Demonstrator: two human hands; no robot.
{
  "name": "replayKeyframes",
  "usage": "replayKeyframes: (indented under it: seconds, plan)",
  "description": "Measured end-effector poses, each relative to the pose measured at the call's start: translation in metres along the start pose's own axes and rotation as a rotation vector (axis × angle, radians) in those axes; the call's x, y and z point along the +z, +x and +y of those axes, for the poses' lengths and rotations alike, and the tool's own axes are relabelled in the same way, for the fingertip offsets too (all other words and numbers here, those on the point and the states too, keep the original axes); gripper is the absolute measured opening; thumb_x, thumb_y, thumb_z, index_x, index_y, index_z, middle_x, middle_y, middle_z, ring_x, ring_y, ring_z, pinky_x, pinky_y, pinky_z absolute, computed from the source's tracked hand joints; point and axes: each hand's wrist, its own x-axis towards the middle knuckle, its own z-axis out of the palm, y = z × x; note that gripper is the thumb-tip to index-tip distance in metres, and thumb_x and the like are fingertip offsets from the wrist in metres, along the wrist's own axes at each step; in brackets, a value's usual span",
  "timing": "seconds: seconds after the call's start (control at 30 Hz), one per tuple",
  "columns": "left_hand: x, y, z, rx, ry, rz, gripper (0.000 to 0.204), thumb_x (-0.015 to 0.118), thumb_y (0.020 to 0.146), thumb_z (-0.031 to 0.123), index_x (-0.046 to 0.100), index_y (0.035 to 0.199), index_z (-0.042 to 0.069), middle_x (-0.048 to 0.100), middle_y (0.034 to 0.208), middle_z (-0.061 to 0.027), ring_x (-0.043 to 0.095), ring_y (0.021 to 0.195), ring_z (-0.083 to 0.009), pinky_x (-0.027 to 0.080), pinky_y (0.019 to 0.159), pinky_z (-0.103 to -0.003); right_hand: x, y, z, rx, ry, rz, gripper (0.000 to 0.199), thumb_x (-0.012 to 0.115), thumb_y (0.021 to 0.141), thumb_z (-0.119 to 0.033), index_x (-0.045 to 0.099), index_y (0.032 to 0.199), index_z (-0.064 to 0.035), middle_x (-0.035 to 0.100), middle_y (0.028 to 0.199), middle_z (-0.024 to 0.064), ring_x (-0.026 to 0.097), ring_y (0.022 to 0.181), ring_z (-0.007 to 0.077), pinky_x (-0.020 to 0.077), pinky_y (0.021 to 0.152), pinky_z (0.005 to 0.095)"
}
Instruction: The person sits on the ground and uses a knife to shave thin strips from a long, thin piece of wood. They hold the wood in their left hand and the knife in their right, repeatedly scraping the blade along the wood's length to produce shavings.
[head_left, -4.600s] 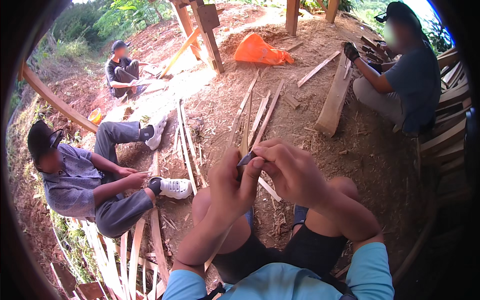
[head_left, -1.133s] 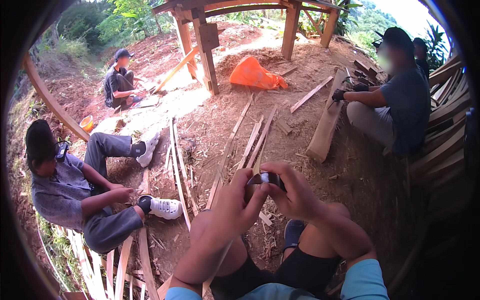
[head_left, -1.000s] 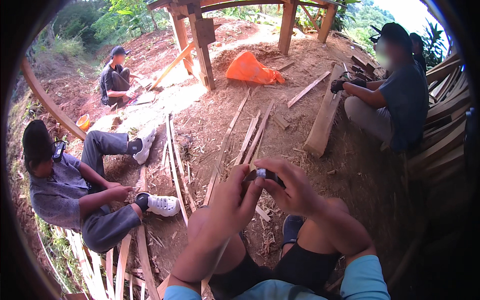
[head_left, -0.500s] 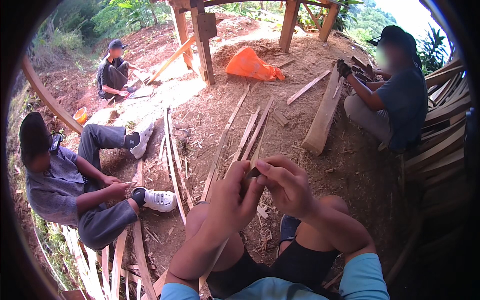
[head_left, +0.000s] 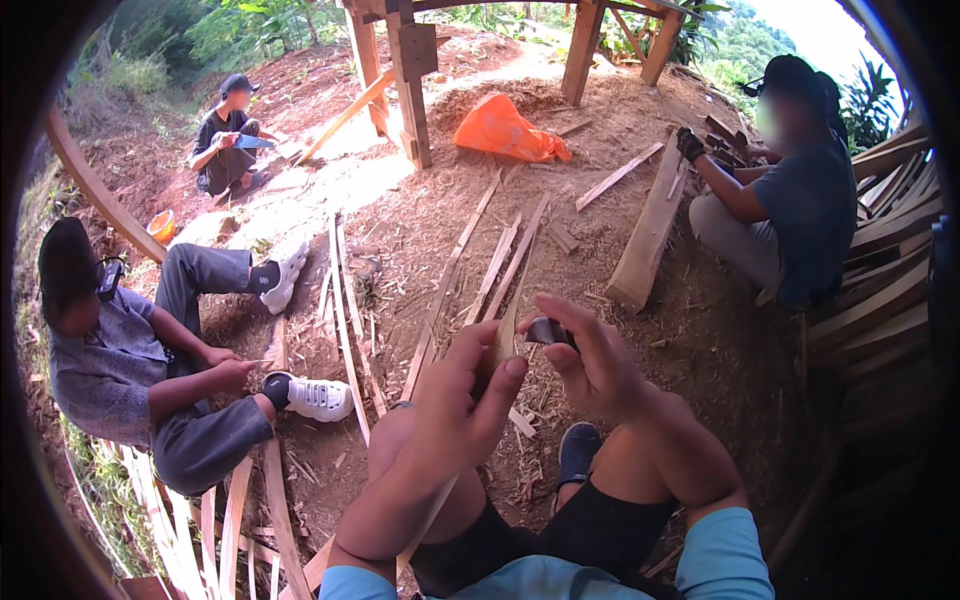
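My left hand (head_left: 460, 395) is closed round a thin pale wooden strip (head_left: 507, 335). The strip's narrow end points away from me, and its other end runs back under my left forearm toward my lap. Just to the right, my right hand (head_left: 590, 360) grips a small dark, smooth-faced piece (head_left: 546, 331) between thumb and fingers. Its exact kind cannot be made out, as the fingers cover part of it. A small gap separates the dark piece from the strip.
Long wooden strips (head_left: 455, 265) and shavings lie on the dirt ahead. A person (head_left: 130, 360) sits at left, another (head_left: 780, 190) at right beside a thick plank (head_left: 648, 235). A third (head_left: 225, 150) squats farther back with a saw (head_left: 253, 142). An orange sack (head_left: 510, 130) lies near posts.
My right hand has drawn away to the right from my left hand, bringing the dark piece into clearer view. The far person has raised the saw.
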Motion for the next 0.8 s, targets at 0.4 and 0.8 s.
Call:
replayKeyframes:
  seconds: [0.4,0.8]
  plan:
    - [0.004,0.005,-0.008,0.014,-0.006,0.026,0.029,0.065,0.086,0.011,0.053,0.108,-0.005,0.049,0.061,-0.0022,0.044,0.054,-0.0045,0.034,0.047,-0.022,0.006,0.002,0.002,-0.061,0.061,-0.009,0.027,0.059,0.085,0.0,0.049,0.109,-0.0016,0.061,0.098,0.0176,0.064,0.086,0.0347,0.0531,0.069,0.0374]
    - [0.007,0.0,0.006,0.083,0.185,0.093,0.023,0.064,0.086,0.01,0.055,0.103,-0.004,0.049,0.059,-0.0027,0.042,0.052,-0.0043,0.032,0.045,-0.022,0.023,0.0,-0.005,-0.117,-0.091,0.186,0.024,0.059,0.084,0.0,0.05,0.107,-0.0021,0.06,0.095,0.0164,0.064,0.078,0.0316,0.0528,0.061,0.037]
